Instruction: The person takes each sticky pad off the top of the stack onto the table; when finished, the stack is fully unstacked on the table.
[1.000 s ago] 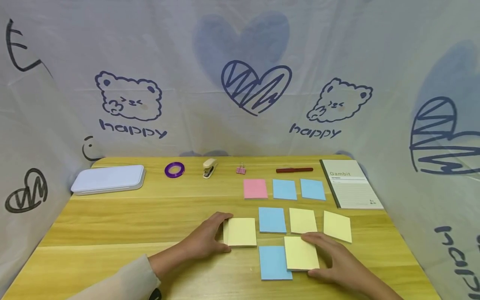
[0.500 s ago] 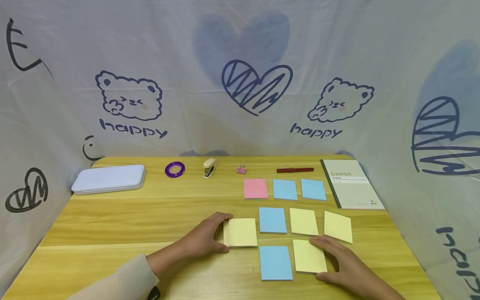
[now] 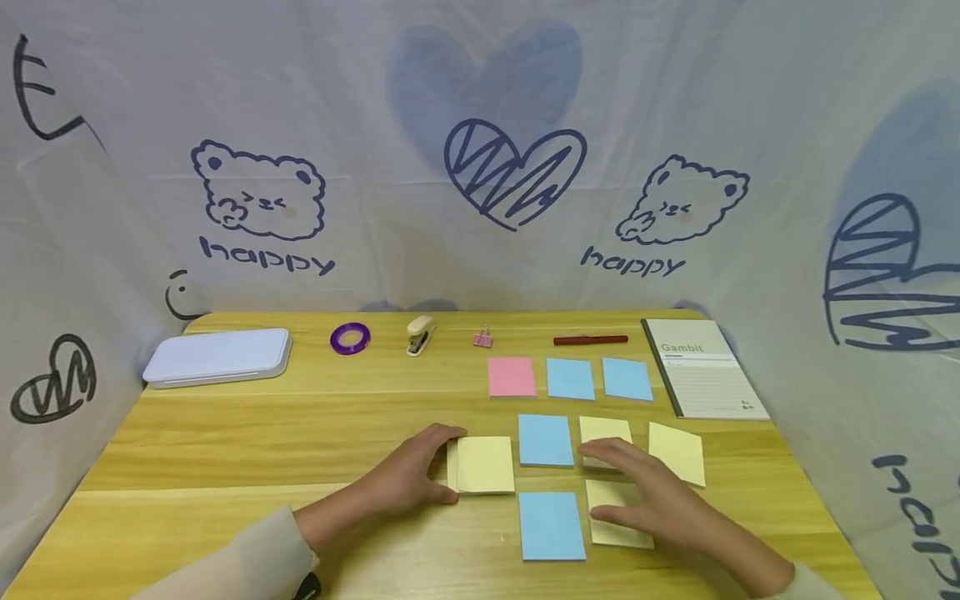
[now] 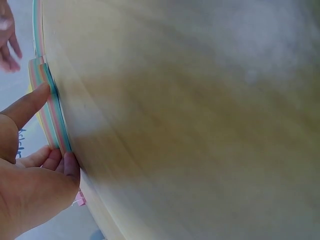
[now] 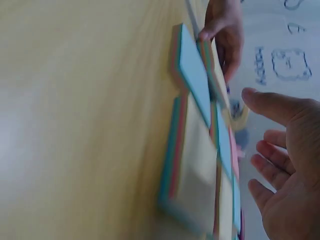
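Note:
My left hand (image 3: 408,473) holds the left side of two offset, yellow-topped sticky note pads (image 3: 486,465). In the left wrist view, its thumb and fingers pinch the striped edges of the pads (image 4: 54,112). My right hand (image 3: 660,496) hovers with spread fingers over a yellow sticky note pad (image 3: 626,538), partly hiding it and the yellow pad behind (image 3: 603,427). Nothing is between its fingers in the right wrist view. A blue sticky note pad (image 3: 551,527) lies left of the near yellow one; another blue pad (image 3: 545,440) sits behind it.
Farther back lie a pink pad (image 3: 512,377) and two blue pads (image 3: 570,379). A yellow pad (image 3: 678,454) lies right. Along the rear are a white case (image 3: 217,357), purple tape (image 3: 349,339), stapler (image 3: 418,335), binder clip (image 3: 482,337), red pen (image 3: 590,340) and notebook (image 3: 703,368).
My right hand moved a yellow pad right, off the blue one, and set it down beside it. It has since let go and lifted leftward. My left hand stays put.

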{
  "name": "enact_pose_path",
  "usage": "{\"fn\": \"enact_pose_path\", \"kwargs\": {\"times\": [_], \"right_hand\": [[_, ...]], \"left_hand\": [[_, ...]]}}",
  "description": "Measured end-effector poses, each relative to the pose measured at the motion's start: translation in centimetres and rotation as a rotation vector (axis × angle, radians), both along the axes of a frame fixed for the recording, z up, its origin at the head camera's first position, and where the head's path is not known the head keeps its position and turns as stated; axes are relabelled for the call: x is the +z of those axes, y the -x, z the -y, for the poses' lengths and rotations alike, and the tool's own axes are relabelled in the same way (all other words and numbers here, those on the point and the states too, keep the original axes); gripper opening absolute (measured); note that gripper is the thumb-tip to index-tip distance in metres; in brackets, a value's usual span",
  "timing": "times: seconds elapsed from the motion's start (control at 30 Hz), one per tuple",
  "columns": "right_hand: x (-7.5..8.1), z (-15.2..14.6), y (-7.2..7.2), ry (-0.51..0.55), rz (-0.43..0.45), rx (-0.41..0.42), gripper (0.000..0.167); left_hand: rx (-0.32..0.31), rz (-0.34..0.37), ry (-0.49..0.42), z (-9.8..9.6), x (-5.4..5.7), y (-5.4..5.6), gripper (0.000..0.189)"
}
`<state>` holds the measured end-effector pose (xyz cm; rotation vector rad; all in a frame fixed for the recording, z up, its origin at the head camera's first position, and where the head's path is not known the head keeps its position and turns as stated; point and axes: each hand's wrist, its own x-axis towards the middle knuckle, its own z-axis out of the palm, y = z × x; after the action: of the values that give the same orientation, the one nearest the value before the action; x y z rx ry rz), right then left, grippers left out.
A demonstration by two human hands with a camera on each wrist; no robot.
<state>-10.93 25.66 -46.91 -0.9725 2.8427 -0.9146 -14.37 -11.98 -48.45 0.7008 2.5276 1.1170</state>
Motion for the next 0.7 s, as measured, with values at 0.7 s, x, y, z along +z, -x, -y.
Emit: {"fn": "enact_pose_path", "kwargs": {"times": [0.7], "right_hand": [[-1.6,11.0,5.1,-0.11,0.246,0.159,0.092]], "left_hand": [[-0.017,-0.007,-0.01,0.2,-0.1,0.1,0.082]]}}
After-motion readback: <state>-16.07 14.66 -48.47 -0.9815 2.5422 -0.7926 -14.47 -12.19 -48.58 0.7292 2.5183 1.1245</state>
